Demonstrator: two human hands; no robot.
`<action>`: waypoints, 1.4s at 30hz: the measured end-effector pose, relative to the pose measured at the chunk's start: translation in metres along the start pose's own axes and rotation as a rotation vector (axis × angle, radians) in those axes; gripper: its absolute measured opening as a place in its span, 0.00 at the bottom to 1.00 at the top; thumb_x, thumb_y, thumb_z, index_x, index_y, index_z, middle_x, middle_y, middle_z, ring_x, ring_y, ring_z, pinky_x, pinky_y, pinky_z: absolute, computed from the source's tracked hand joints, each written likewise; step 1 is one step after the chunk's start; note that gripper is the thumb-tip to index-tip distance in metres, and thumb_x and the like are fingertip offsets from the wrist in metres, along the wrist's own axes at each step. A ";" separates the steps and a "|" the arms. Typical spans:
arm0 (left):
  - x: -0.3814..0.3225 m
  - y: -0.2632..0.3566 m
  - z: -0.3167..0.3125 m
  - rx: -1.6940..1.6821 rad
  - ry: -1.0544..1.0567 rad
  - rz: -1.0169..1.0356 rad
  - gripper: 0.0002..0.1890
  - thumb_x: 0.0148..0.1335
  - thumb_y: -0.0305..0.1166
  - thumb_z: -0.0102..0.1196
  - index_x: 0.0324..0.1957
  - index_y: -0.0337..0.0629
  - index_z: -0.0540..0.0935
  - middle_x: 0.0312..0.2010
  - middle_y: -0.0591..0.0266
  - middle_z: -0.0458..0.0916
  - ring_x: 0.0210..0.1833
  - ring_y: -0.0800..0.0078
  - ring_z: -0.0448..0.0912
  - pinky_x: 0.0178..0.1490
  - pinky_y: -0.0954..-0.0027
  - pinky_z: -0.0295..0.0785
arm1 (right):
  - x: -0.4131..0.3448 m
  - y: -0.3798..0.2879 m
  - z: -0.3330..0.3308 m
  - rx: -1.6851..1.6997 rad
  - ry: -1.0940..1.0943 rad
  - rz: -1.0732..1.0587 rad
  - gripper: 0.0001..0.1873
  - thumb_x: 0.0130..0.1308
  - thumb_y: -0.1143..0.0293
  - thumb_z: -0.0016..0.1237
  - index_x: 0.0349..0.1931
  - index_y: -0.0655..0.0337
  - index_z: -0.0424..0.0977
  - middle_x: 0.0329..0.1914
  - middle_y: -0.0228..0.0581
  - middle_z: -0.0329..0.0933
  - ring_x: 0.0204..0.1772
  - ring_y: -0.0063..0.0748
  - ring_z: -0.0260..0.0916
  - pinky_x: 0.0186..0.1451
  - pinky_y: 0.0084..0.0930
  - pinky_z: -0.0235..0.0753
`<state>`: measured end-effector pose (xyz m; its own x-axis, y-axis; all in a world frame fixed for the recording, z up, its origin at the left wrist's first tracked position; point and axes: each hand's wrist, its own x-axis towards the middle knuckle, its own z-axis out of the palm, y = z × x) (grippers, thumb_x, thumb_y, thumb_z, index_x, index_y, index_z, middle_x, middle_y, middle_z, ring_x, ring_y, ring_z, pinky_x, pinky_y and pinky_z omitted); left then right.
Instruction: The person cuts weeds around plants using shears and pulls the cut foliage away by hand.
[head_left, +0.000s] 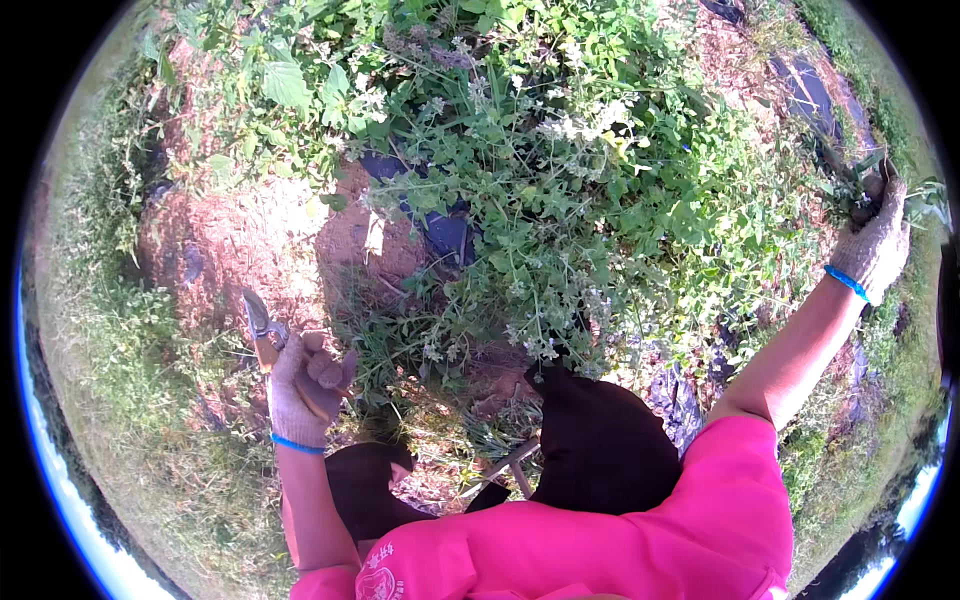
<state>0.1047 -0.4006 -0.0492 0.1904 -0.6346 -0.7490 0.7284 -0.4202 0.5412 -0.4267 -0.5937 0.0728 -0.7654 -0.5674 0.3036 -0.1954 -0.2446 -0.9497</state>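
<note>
My left hand (294, 396), in a pale knit glove with a blue cuff, grips pruning shears (257, 313). Their metal blades point up and away from me above bare reddish soil; part of an orange handle shows by the fingers. Far out to the right, my right hand (879, 244) wears a matching glove. Its fingers are curled around a bunch of green leafy stems (930, 201), partly hidden by the hand. Between the two hands spreads a dense bushy plant (525, 195) with small pale flowers.
Dark plastic mulch film (450, 236) shows through the foliage, with another strip (808, 94) at the upper right. Reddish soil (232, 232) lies on the left. Below me are my dark-clad knees (607, 442) and a thin metal frame (501, 469). Grass borders both sides.
</note>
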 end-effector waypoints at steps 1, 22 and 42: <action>0.000 -0.001 -0.001 0.001 -0.010 0.002 0.15 0.68 0.44 0.48 0.36 0.42 0.76 0.14 0.71 0.66 0.18 0.73 0.66 0.57 0.57 0.67 | 0.002 -0.004 0.012 -0.073 -0.046 -0.030 0.16 0.67 0.61 0.48 0.43 0.64 0.79 0.28 0.33 0.78 0.25 0.13 0.65 0.27 0.11 0.64; 0.039 -0.004 0.009 0.023 0.006 -0.022 0.12 0.66 0.40 0.50 0.33 0.43 0.76 0.14 0.70 0.66 0.20 0.73 0.67 0.53 0.58 0.70 | -0.105 0.287 0.149 -0.847 -1.023 -0.033 0.15 0.61 0.58 0.47 0.43 0.55 0.76 0.42 0.48 0.78 0.46 0.49 0.76 0.51 0.38 0.74; 0.048 0.008 -0.001 0.003 -0.003 -0.042 0.14 0.66 0.44 0.50 0.35 0.43 0.76 0.16 0.69 0.67 0.19 0.72 0.65 0.58 0.59 0.67 | -0.009 0.342 0.131 -1.624 -0.812 0.237 0.26 0.64 0.62 0.40 0.60 0.64 0.66 0.66 0.53 0.63 0.66 0.50 0.64 0.66 0.46 0.64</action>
<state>0.1199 -0.4337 -0.0813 0.1577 -0.6188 -0.7695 0.7339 -0.4480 0.5106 -0.4065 -0.7752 -0.2452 -0.5069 -0.7903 -0.3444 -0.8506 0.5234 0.0507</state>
